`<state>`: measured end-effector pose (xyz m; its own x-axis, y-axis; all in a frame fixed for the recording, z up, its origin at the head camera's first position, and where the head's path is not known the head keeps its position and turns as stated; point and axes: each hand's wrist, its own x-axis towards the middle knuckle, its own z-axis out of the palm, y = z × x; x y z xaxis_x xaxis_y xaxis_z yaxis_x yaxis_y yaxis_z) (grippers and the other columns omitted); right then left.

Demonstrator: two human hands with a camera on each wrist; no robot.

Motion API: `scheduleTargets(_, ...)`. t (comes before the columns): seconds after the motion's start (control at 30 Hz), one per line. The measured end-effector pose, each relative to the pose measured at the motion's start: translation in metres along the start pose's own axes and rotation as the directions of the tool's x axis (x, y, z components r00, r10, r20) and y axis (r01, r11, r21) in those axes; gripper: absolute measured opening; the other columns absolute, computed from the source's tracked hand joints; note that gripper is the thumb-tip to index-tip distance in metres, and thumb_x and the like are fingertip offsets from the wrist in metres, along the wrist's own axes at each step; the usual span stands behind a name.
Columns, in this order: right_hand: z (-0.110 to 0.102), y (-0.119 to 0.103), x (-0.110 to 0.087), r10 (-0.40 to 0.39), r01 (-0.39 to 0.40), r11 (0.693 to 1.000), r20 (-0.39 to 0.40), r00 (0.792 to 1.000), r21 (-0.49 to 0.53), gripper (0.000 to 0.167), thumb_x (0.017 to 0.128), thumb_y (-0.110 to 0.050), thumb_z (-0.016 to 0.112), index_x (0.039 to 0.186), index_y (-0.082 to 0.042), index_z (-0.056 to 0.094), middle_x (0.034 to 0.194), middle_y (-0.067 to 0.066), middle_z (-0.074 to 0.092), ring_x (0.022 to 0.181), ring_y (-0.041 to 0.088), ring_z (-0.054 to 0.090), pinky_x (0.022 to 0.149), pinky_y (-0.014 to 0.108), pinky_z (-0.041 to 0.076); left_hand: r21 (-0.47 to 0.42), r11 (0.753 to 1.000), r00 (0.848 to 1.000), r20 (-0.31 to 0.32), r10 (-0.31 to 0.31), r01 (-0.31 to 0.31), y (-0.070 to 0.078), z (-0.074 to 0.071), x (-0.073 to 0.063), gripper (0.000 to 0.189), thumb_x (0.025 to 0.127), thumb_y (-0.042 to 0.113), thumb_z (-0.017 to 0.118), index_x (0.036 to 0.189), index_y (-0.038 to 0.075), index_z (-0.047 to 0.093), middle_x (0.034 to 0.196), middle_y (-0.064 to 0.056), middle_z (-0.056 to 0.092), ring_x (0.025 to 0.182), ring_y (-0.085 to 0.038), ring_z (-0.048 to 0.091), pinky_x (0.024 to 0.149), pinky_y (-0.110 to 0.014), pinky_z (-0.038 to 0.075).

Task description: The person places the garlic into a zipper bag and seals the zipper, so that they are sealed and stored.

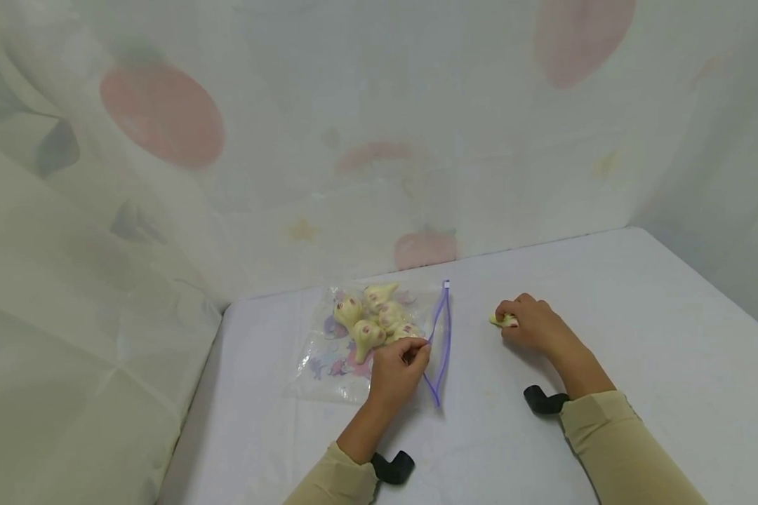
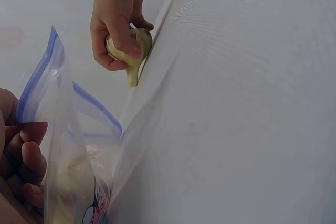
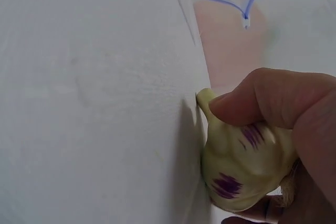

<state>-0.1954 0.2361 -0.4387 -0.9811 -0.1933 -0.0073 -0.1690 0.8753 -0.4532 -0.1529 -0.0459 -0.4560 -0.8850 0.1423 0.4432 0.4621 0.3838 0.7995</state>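
Observation:
A clear zip bag (image 1: 328,365) with a purple zip edge lies on the table, its mouth parted toward the right. Several pale garlic bulbs with purple marks (image 1: 369,335) are inside it. My left hand (image 1: 396,372) pinches the upper lip of the bag near the mouth, and in the left wrist view the zip strip (image 2: 39,85) rises from those fingers. To the right of the bag, my right hand (image 1: 533,326) grips one more garlic bulb (image 3: 247,161) by thumb and fingers. In the right wrist view its stem points away and its side is at the tabletop.
The white-covered table (image 1: 669,315) extends to both sides and toward the front. A patterned curtain (image 1: 379,140) hangs behind it and at the sides. A dark curved piece sits at each wrist, one by the left sleeve (image 1: 335,480).

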Motion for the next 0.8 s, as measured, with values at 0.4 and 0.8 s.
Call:
scheduleTargets(0.4, 0.010, 0.011, 0.003, -0.007, 0.015, 0.982, -0.047, 0.999, 0.188, 0.036, 0.077, -0.010, 0.067, 0.112, -0.008, 0.059, 0.124, 0.022, 0.052, 0.094, 0.032, 0.047, 0.071, 0.034, 0.038, 0.003, 1.000, 1.000, -0.005, 0.011, -0.011, 0.000, -0.001, -0.001, 0.006, 0.087, 0.009, 0.071, 0.087, 0.007, 0.076, 0.069, 0.001, 0.068, 0.060, -0.001, 0.054, 0.053, -0.018, 0.048)
scheduleTargets(0.8, 0.009, 0.009, 0.006, 0.071, -0.035, 0.930, -0.086, 0.994, 0.366, 0.069, 0.076, -0.017, 0.080, 0.131, 0.000, 0.043, 0.126, 0.021, 0.046, 0.101, 0.029, 0.050, 0.082, 0.036, 0.043, 0.012, 1.000, 1.000, -0.006, -0.012, 0.012, 0.004, -0.001, 0.000, 0.006, 0.087, 0.008, 0.071, 0.086, 0.007, 0.076, 0.069, 0.001, 0.067, 0.060, -0.004, 0.054, 0.054, -0.017, 0.047)
